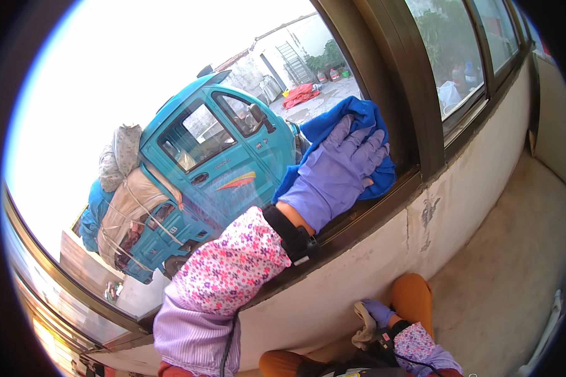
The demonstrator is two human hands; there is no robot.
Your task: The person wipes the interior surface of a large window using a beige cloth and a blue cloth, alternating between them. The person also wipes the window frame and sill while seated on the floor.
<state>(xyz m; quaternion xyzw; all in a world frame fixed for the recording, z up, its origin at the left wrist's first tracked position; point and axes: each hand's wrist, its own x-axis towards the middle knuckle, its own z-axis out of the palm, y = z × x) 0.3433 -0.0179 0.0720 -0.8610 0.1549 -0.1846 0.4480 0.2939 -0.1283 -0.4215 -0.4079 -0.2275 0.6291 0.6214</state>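
Observation:
My left hand (pixel 332 165), in a purple disposable glove, presses a blue cloth (pixel 382 181) against the lower corner of a window pane, beside its brown metal frame (pixel 401 85). The fingers lie spread over the cloth, and a bare fingertip shows at the glove's edge. Lower down, near my knee, my right hand (pixel 379 312) in a matching glove grips a beige cloth (pixel 364 327). Both wrists carry black bands, over flower-patterned sleeve covers.
Through the glass stands a turquoise cargo tricycle (pixel 245 160) loaded with tied bundles (pixel 137 198). A ladder (pixel 295 63) leans on a yard wall. Below the sill (pixel 358 226) runs a stained white wall (pixel 387 249). More window panes (pixel 448 52) continue to the right.

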